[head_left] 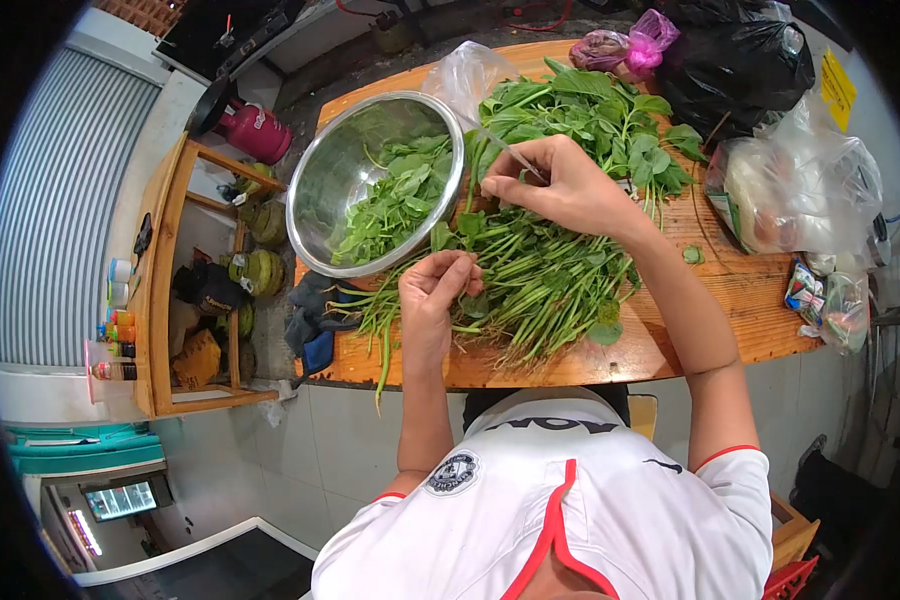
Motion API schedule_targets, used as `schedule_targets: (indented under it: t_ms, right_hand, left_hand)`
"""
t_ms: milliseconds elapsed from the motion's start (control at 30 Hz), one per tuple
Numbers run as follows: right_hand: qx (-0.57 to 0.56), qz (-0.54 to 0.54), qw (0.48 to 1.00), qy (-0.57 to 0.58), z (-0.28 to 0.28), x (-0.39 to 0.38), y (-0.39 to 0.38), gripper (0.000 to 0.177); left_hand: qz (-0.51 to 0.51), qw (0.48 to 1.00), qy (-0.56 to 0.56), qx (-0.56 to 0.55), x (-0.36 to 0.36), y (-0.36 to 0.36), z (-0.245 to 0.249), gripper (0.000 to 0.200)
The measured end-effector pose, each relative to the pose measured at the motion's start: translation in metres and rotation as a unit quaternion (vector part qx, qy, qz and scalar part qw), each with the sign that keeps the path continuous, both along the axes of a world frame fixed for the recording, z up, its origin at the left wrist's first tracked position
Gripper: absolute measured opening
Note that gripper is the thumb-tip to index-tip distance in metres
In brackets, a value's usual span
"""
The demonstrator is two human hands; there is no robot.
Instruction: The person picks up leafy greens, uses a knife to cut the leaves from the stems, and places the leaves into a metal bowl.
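Observation:
My left hand is closed in a pinch beside the cut stems, and what lies between its fingertips is too small to make out. Above the pile, my right hand is closed around a thin, pale, blade-like strip that slants toward the bowl. Leafy green vegetables are heaped on the wooden table, their long green stems and roots pointing toward me. At the left, a metal bowl tilts and holds loose picked leaves.
A clear plastic bag lies behind the bowl. Pink and black plastic bags stand at the back right, with a clear bag of goods nearer. Dark cloth hangs at the left edge. A wooden shelf stands farther left.

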State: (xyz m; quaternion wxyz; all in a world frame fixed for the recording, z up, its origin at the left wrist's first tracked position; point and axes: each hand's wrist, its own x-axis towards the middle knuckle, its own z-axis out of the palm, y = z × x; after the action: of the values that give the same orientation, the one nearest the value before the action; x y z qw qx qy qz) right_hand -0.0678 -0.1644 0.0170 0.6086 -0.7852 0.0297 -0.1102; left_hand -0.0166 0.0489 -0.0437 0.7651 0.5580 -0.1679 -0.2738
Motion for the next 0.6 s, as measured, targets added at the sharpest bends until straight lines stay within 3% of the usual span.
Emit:
schedule_targets:
  t_ms: [233, 533, 600]
  right_hand:
    - [-0.085, 0.079, 0.993, 0.028, 0.0, -0.002, 0.009, 0.024]
    - [-0.042, 0.007, 0.999, -0.015, -0.006, 0.003, 0.007, 0.041]
    - [0.057, 0.011, 0.998, 0.01, 0.009, -0.007, 0.015, 0.044]
  left_hand:
    - [0.022, 1.0, 0.01, -0.008, 0.002, 0.0, 0.003, 0.014]
    - [0.016, 0.999, -0.024, 0.021, 0.001, 0.0, 0.003, 0.013]
    - [0.047, 0.999, -0.023, -0.006, 0.002, -0.001, 0.002, 0.012]
